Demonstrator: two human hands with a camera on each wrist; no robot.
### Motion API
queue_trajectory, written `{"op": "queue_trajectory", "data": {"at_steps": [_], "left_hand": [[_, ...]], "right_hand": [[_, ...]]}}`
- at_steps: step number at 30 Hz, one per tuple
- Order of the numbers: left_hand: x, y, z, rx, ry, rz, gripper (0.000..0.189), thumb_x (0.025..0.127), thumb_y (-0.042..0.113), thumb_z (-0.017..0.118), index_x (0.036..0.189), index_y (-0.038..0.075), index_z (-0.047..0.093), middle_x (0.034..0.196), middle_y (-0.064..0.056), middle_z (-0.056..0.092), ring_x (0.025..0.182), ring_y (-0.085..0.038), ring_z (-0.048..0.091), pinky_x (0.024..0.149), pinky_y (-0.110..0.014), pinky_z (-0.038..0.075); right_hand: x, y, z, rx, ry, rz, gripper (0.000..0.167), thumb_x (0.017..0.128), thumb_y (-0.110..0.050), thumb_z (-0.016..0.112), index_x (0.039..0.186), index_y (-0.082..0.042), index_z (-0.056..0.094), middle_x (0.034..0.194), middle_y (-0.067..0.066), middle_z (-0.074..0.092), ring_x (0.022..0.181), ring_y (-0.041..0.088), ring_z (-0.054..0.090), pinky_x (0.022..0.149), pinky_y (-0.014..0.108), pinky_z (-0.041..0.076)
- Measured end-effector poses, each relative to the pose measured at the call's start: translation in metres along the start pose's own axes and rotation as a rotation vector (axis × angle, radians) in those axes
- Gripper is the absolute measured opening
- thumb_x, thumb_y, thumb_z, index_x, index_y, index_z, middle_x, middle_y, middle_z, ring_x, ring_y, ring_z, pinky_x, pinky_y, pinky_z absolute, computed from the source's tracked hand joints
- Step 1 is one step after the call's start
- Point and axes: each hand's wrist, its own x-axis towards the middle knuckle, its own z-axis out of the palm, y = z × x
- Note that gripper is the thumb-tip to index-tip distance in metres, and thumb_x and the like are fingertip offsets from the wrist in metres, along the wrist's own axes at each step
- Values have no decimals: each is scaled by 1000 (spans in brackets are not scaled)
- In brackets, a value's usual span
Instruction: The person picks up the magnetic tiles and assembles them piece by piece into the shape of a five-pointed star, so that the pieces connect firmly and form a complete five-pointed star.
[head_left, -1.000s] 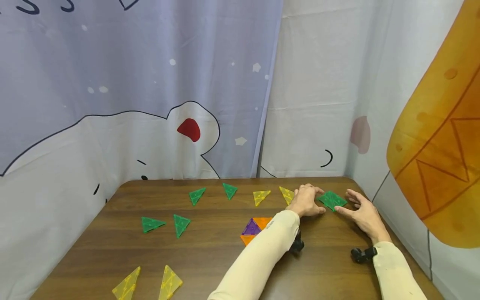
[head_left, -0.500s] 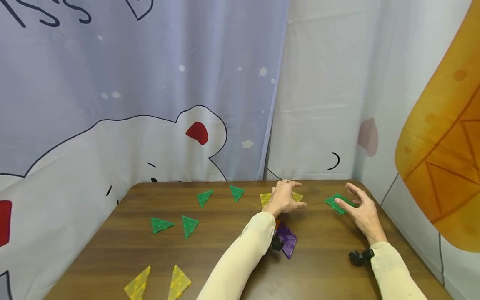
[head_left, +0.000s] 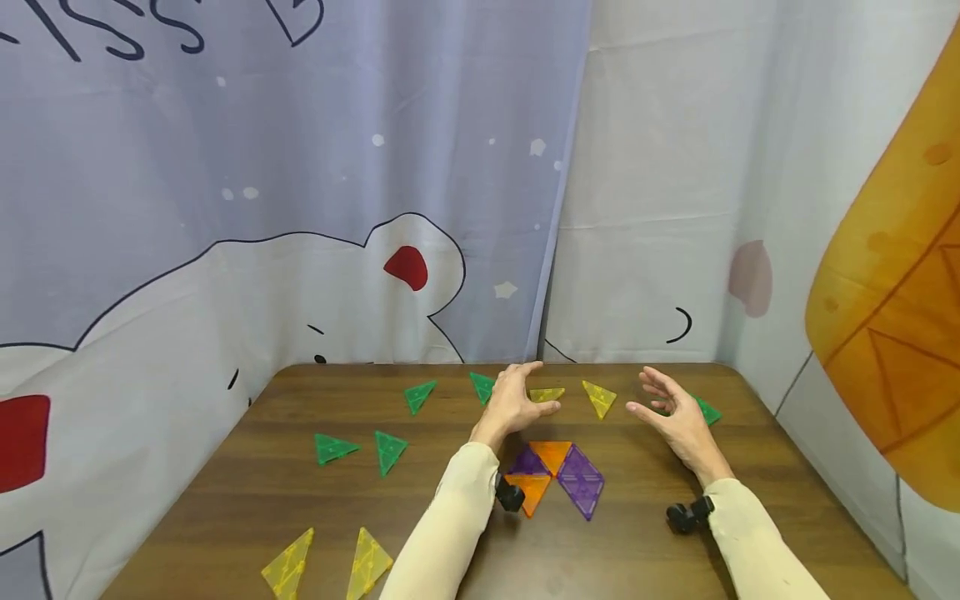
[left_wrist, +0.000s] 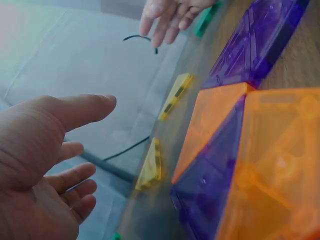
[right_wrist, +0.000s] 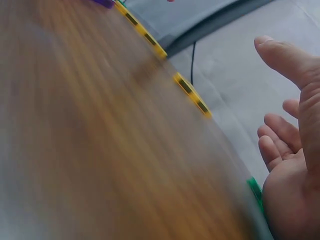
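My left hand hovers with parted fingers beside a yellow triangle tile near the table's back edge. Another yellow triangle tile lies between my two hands. My right hand is raised, fingers spread and holding nothing, partly covering a green tile at the back right. Below my left hand sits a joined group of translucent tiles, with an orange triangle tile, a purple diamond and a purple triangle tile. My left wrist hides some of this group in the head view.
Several green triangle tiles lie at the left and back of the wooden table. Two larger yellow triangle tiles are at the front left. A printed curtain hangs behind the table.
My left hand has moved left, away from the green tile, past the yellow triangle tiles. My right hand has drawn back left from the green tile, which stays on the table. The head view shifts slightly.
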Motion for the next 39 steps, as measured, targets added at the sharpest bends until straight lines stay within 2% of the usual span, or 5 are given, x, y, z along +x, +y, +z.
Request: {"op": "queue_trajectory", "data": {"at_steps": [5, 12, 21, 28, 39], "left_hand": [[12, -49, 26, 38, 62, 44, 85, 89, 53, 93, 159, 15, 62, 153, -11, 65, 142, -37, 57, 123, -50, 43], [24, -76, 48, 26, 51, -12, 79, 89, 42, 94, 158, 17, 63, 155, -11, 64, 146, -39, 56, 125, -56, 41], [1, -46, 24, 6, -29, -1, 64, 96, 33, 87, 154, 14, 67, 154, -10, 66, 144, -39, 58, 120, -55, 47], [-17, -15, 4, -30, -116, -44, 57, 98, 17, 84, 151, 4, 68, 162, -22, 58, 154, -44, 48, 132, -59, 31], [-20, -15, 9, -22, -79, -80, 48, 96, 16, 88, 141, 6, 76, 148, -16, 66, 141, -40, 54, 122, -55, 43]], "right_hand": [[10, 0, 15, 6, -37, -19, 79, 106, -29, 80, 172, -14, 41, 169, 19, 50, 150, 39, 51, 107, 19, 45], [15, -1, 24, -24, -84, -10, 79, 105, -31, 82, 170, -7, 43, 168, 24, 51, 150, 43, 51, 113, 37, 49], [17, -2, 26, -39, -155, 16, 83, 103, -30, 84, 169, -1, 42, 170, 28, 46, 153, 47, 48, 120, 62, 44], [16, 0, 29, -180, -196, 55, 80, 103, -39, 83, 167, -6, 48, 169, 26, 48, 143, 54, 58, 118, 66, 47], [18, -3, 32, -335, -198, -28, 59, 103, -32, 84, 150, -1, 67, 161, 22, 57, 138, 49, 60, 116, 65, 49]]}}
